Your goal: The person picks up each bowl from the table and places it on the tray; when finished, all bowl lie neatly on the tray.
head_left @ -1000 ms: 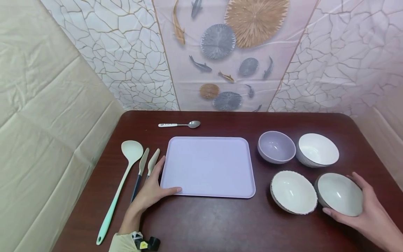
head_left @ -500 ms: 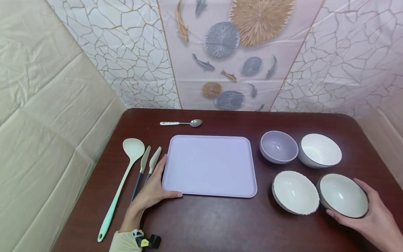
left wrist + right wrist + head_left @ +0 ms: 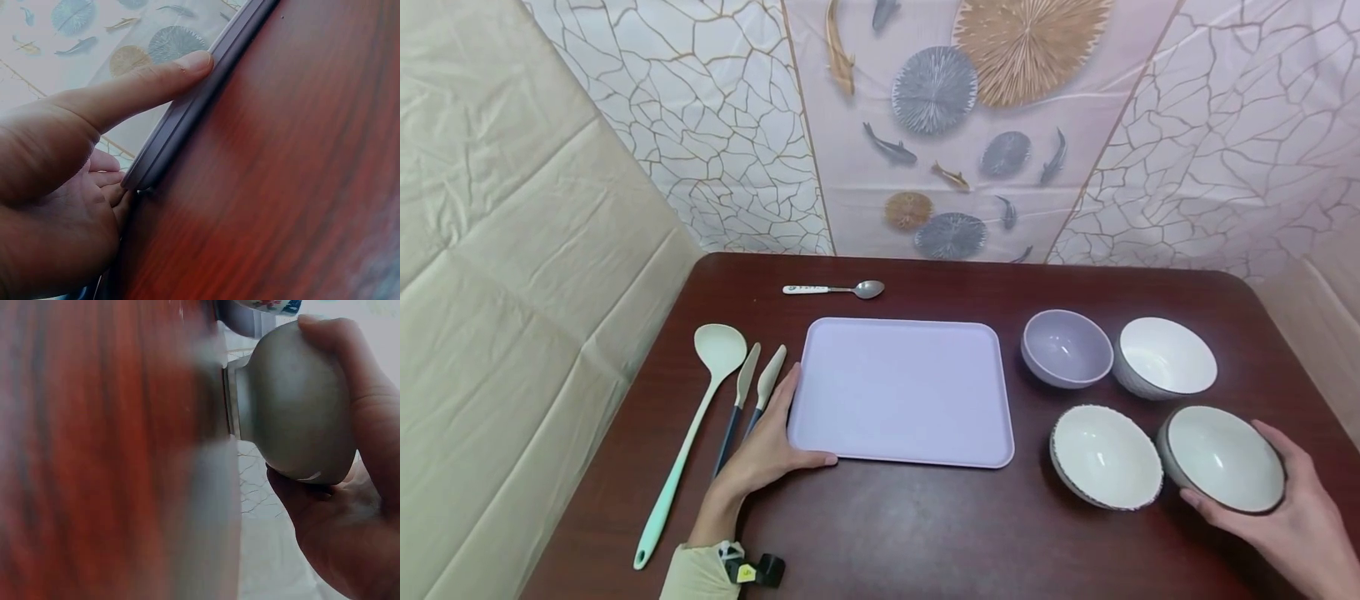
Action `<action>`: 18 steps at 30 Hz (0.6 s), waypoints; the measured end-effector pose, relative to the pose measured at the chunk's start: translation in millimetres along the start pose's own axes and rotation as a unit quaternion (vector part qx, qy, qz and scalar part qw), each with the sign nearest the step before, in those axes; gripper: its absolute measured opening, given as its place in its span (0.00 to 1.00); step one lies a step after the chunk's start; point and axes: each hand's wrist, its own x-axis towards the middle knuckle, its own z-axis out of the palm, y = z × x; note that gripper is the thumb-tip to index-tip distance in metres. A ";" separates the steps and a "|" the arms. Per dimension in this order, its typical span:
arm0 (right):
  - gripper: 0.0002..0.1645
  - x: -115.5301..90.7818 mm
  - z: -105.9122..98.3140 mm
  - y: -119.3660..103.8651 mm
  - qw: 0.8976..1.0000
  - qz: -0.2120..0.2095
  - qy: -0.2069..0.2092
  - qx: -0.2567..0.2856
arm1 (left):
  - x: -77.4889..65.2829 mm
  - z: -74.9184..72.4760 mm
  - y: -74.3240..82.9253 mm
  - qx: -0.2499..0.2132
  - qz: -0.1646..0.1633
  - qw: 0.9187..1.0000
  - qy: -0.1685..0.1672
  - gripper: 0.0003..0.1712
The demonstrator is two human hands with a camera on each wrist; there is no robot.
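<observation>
My left hand (image 3: 763, 450) rests at the near-left corner of a lilac rectangular tray (image 3: 902, 392). Its thumb lies straight along the front edge, as the left wrist view also shows at the tray rim (image 3: 187, 119), while the other fingers reach along the left side. On the far right, my right hand (image 3: 1292, 500) grips a grey-white bowl (image 3: 1225, 458) with a dark rim, thumb at the near side and fingers round the back. In the right wrist view the bowl (image 3: 300, 406) shows its grey outside, its foot close over the table.
A speckled-rim white bowl (image 3: 1105, 458) sits just left of the held one; behind are a lilac bowl (image 3: 1066, 348) and a white bowl (image 3: 1167, 357). A mint-handled ladle (image 3: 681, 458) and two knives (image 3: 767, 379) lie left, a spoon (image 3: 842, 289) behind the tray.
The right hand has shifted the grey-white bowl slightly right, and its rim now sits a little higher in view. My left hand stays at the tray corner; the head view has drifted slightly.
</observation>
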 end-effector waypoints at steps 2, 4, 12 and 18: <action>0.71 3.1 -2.5 -6.7 1.000 -0.004 0.005 -0.001 | -1.0 -0.4 0.1 -0.002 -0.001 1.000 0.000 0.79; 0.71 8.3 -5.9 -16.3 1.000 -0.008 0.005 -0.003 | -1.7 -0.9 0.1 -0.004 0.000 1.000 0.000 0.79; 0.71 50.7 -9.6 -79.4 0.999 -0.038 -0.019 0.010 | -1.9 -1.2 -2.6 -0.004 0.002 1.000 -0.001 0.80; 0.72 88.7 15.6 -153.7 0.991 -0.106 -0.059 0.047 | 2.3 -0.7 -3.9 -0.005 0.015 1.000 -0.005 0.79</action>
